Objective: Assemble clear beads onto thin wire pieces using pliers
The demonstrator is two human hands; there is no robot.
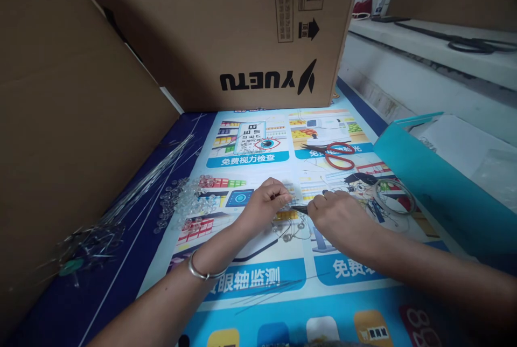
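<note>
My left hand [262,204] pinches a thin wire piece strung with clear beads [287,237], which dangles below the fingertips. Closed around a dark pointed tool that looks like pliers [299,209], my right hand [337,220] comes in from the right. The tool's tip is right by the left fingertips; whether it grips the wire I cannot tell, and its handles are hidden in the palm. Left of my left hand lies a heap of clear beads [188,199]. Red-handled scissors [335,154] rest beyond my right hand, and a wire roll [395,196] lies to its right.
Cardboard panels [258,23] stand at the back and left. Long thin wires [151,174] and a tangled wire bundle [91,242] lie along the left. A teal box [440,174] stands at the right, below a ledge with large black scissors [464,42]. Loose wires [270,289] lie in front.
</note>
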